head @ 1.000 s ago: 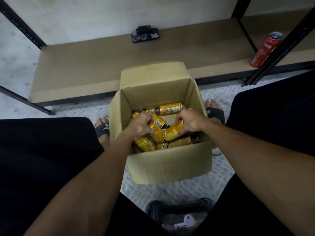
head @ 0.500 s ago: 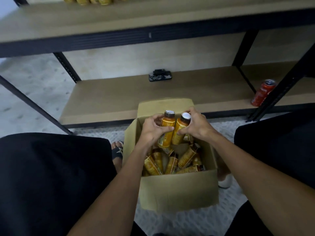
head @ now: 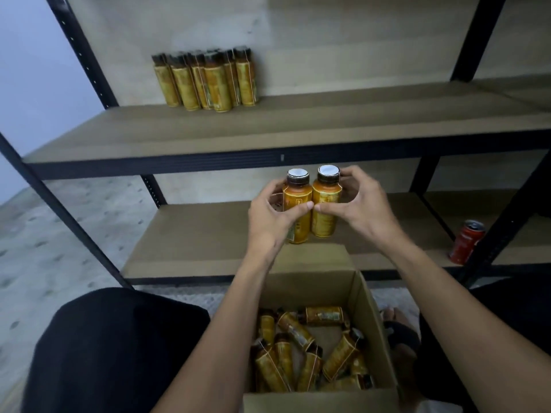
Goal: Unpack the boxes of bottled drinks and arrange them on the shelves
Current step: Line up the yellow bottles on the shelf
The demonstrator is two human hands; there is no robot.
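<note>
Amber-orange, the left bottle and the right bottle stood side by side and touching, raised well clear of the cardboard box; half a second before they had been only just above its open top. Both were near upright, long axes vertical, white-topped caps pointing to 12 o'clock and bases to 6 o'clock, the left bottle's base hanging a little lower. They hung in front of the gap between the shelves, just under the front edge of the upper shelf. The left hand gripped the left bottle, thumb across its label and fingers curled round its far side; the right hand gripped the right bottle likewise, thumb on the label and forefinger up by the cap, the two thumb tips almost meeting. At 6 o'clock of the pair the box held loose bottles lying at all angles. Behind the pair ran the lower shelf, with a red can upright at 3 o'clock. At 11 o'clock a row of bottles stood upright on the upper shelf, now fully in view where earlier only their bases showed. Black shorts covered the knee at 7 o'clock.
</note>
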